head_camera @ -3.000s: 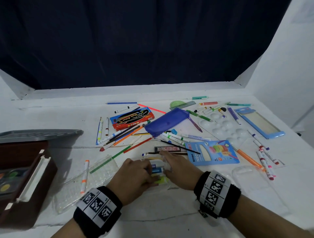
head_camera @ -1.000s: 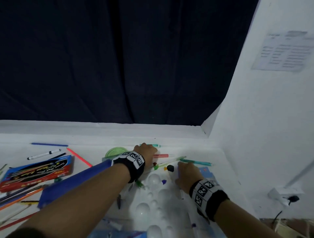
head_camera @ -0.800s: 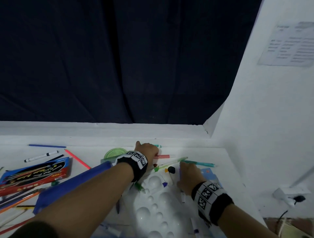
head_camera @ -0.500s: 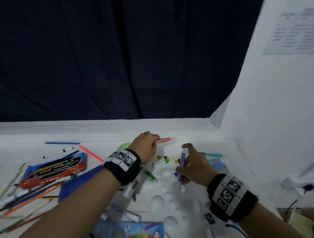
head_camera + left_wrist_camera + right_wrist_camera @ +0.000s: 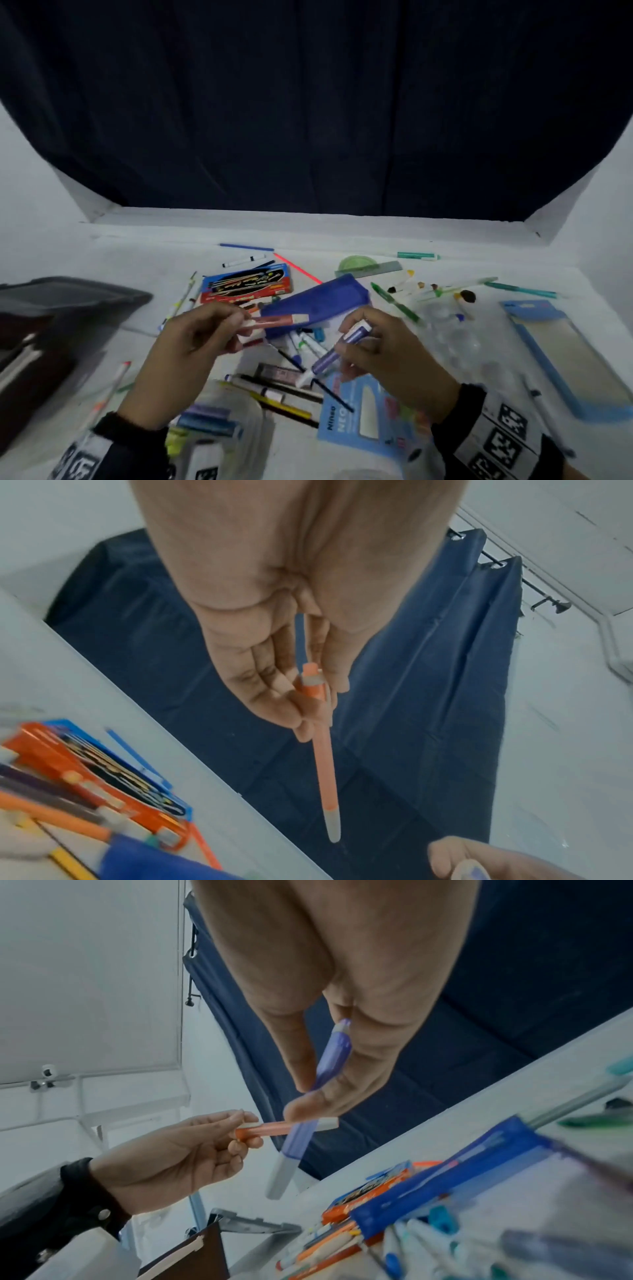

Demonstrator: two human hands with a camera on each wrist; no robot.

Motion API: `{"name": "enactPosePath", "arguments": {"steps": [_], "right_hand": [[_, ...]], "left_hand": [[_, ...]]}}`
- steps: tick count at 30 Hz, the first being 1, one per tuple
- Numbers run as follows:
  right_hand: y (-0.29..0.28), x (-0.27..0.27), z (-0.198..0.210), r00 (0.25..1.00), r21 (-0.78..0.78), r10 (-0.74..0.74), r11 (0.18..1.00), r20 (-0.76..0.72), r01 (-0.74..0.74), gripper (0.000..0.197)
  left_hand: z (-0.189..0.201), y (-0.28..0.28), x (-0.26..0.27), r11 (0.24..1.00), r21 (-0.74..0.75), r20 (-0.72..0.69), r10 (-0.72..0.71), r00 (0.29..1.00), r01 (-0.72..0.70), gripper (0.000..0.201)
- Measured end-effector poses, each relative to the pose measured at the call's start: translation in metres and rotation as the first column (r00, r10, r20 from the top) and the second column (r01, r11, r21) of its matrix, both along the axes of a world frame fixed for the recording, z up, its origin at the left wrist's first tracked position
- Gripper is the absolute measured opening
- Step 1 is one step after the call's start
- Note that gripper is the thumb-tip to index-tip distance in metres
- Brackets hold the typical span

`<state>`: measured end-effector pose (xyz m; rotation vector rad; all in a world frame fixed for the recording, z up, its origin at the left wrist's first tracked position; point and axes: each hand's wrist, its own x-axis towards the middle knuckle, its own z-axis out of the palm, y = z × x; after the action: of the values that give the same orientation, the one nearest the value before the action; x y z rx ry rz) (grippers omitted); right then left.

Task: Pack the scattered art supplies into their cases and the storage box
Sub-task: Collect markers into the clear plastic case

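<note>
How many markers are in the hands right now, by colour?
Orange-red marker with white ends: 1, pinched in the left hand.
Purple marker with white ends: 1, pinched in the right hand.
Total: 2, both held above the white table.

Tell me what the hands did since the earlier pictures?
Both hands reached to the far right, picked up a marker each and came back near. The left hand now holds an orange marker, the right hand a purple marker. The blue pouch and pencil box stayed put.
</note>
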<state>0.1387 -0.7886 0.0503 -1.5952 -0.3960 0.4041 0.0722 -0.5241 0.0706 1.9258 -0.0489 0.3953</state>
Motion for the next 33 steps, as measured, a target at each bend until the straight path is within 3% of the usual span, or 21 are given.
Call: {"name": "enactPosePath", "arguments": {"steps": [3,8,11,13,16,19,21,25,30,33], "right_hand": [[0.039,-0.017,-0.01,0.999,0.02,-0.002,1.0,-0.052,0.003,0.01],[0.097,-0.042,-0.022,0.987,0.031,-0.033,0.999,-0.158,0.038,0.007],[0.123,-0.054,-0.024,0.998,-0.102,-0.052,0.994,-0.043,0.047,0.007],[0.134,-0.061,-0.028,0.983,-0.263,-0.068,0.958,0.173,0.113,0.008],[0.144,-0.069,-0.033,0.944,-0.432,-0.018,0.886,0.33,0.168,0.008],[0.151,-0.076,-0.037,0.942,-0.478,0.002,0.862,0.335,0.168,0.01],[0.154,-0.08,-0.039,0.93,-0.505,0.019,0.844,0.367,0.182,0.009],[0.156,-0.081,-0.041,0.868,-0.563,0.113,0.799,0.484,0.21,0.009],[0.162,-0.08,-0.039,0.798,-0.633,0.225,0.737,0.559,0.236,0.014],[0.17,-0.079,-0.032,0.799,-0.718,0.302,0.66,0.521,0.219,0.019]], "left_hand": [[-0.006,0.045,-0.026,1.0,-0.004,-0.055,0.015,0.998,-0.016,0.025],[-0.01,0.111,-0.057,0.998,-0.061,-0.121,-0.029,0.992,0.022,0.01],[-0.014,0.142,-0.067,0.988,-0.092,-0.194,-0.14,0.971,0.124,0.008],[-0.02,0.162,-0.068,0.976,-0.077,-0.261,-0.215,0.941,0.202,0.016],[-0.033,0.184,-0.064,0.947,0.114,-0.303,-0.253,0.919,0.299,0.04],[-0.035,0.184,-0.06,0.877,0.293,-0.263,-0.308,0.914,0.38,0.021],[-0.036,0.18,-0.057,0.847,0.33,-0.241,-0.352,0.905,0.417,0.007],[-0.038,0.177,-0.053,0.805,0.383,-0.277,-0.368,0.887,0.454,0.012],[-0.047,0.181,-0.048,0.784,0.449,-0.22,-0.368,0.904,0.428,0.021],[-0.051,0.176,-0.046,0.718,0.556,-0.185,-0.384,0.905,0.419,0.019]]}}
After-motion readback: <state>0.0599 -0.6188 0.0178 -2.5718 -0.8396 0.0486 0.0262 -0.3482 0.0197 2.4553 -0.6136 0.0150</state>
